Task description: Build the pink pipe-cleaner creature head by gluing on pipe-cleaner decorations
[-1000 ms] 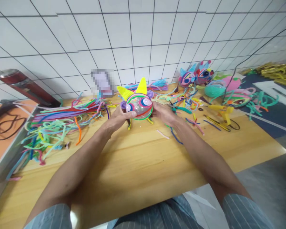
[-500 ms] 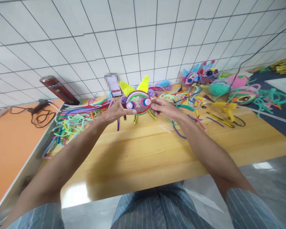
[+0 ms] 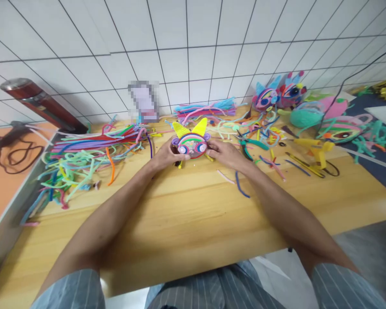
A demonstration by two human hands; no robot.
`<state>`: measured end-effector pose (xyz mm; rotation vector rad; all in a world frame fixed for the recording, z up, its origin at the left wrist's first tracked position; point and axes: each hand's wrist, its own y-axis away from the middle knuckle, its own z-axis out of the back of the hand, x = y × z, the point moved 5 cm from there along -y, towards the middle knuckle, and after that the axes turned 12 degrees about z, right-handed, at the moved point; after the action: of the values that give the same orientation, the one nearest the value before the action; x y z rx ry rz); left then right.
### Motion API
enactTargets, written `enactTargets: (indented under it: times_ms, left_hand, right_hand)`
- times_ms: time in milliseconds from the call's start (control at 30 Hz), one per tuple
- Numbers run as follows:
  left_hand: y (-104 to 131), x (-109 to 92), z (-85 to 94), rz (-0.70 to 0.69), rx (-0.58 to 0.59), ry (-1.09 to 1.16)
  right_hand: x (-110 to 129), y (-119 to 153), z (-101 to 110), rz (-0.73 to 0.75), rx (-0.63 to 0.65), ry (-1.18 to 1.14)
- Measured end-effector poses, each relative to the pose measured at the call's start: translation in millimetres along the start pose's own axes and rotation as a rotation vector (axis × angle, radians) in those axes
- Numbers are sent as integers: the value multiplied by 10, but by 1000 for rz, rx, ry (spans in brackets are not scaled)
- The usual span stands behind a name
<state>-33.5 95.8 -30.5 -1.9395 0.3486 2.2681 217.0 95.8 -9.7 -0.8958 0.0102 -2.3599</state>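
Between my hands is a round pipe-cleaner creature (image 3: pixel 192 141) with two pointed yellow ears, purple side loops and large disc eyes in pink, blue and white. My left hand (image 3: pixel 165 156) grips its left side, with the thumb along the lower front. On the other side, my right hand (image 3: pixel 225 154) holds the right edge with bent fingers, partly hidden. Short yellow feet show underneath, at or just above the wooden table (image 3: pixel 193 223); I cannot tell whether they bear its weight.
Bundled pipe cleaners (image 3: pixel 96 143) lie left, more (image 3: pixel 209 109) behind. To the right are pliers (image 3: pixel 249 146), a yellow glue gun (image 3: pixel 318 150) and loose cut pieces. Finished-looking creatures (image 3: pixel 265 98) sit at the back right. A red-brown flask (image 3: pixel 43 105) and a blurred phone (image 3: pixel 144 101) lean at the wall.
Both hands have lowered the creature toward the tabletop, still gripping its sides. The camera view has shifted, showing more of the table.
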Motion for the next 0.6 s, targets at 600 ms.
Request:
enactTargets:
  times_ms: [600]
  left_hand:
    - [325,-1101,567,-474,-286,207]
  right_hand:
    - [31,-280,124,-7,-48,218]
